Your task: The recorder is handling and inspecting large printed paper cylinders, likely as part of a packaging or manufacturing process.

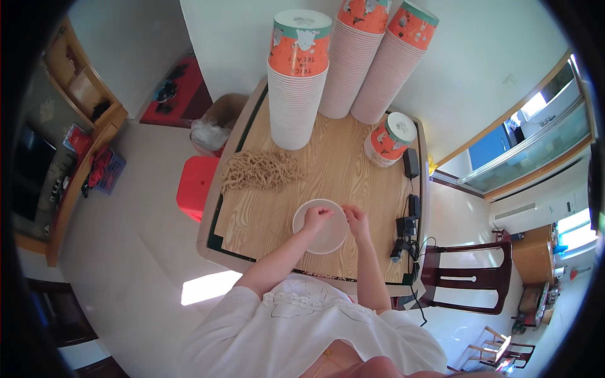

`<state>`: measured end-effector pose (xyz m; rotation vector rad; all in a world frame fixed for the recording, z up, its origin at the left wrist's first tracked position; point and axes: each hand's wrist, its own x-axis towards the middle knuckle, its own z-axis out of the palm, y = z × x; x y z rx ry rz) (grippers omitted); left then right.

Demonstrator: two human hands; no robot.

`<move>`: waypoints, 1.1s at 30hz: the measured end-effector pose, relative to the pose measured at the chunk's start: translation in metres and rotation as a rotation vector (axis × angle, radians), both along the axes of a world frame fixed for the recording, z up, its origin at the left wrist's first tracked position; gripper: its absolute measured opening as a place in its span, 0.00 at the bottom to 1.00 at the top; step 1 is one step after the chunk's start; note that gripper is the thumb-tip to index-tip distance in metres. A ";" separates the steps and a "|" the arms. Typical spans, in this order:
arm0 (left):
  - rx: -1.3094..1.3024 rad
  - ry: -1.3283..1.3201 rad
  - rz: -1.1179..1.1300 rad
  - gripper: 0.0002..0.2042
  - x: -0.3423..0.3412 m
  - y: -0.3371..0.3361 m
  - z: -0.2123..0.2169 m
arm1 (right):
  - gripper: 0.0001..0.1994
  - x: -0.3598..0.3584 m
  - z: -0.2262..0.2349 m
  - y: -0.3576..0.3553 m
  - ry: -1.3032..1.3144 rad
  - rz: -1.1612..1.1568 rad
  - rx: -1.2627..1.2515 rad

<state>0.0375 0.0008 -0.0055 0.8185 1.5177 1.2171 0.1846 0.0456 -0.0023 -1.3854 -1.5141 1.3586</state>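
Both hands on white bowl, mouth up.

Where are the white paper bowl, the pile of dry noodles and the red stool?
white paper bowl (328,238), head view, bare inside near the front rim
pile of dry noodles (259,170), head view, middle of the heap
red stool (196,186), head view, seat top

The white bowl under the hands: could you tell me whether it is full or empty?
Empty: the white bowl shows only bare white inside; the noodle pile lies apart.
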 end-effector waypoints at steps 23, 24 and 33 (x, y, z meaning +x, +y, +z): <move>-0.230 -0.165 0.098 0.07 0.005 -0.001 0.011 | 0.09 -0.008 0.021 -0.002 0.066 0.030 -0.181; -0.219 -0.182 0.097 0.07 0.006 -0.001 0.011 | 0.09 -0.009 0.021 -0.002 0.054 0.035 -0.179; -0.197 -0.206 0.090 0.06 0.007 0.000 0.007 | 0.09 -0.008 0.023 -0.002 0.100 0.078 -0.213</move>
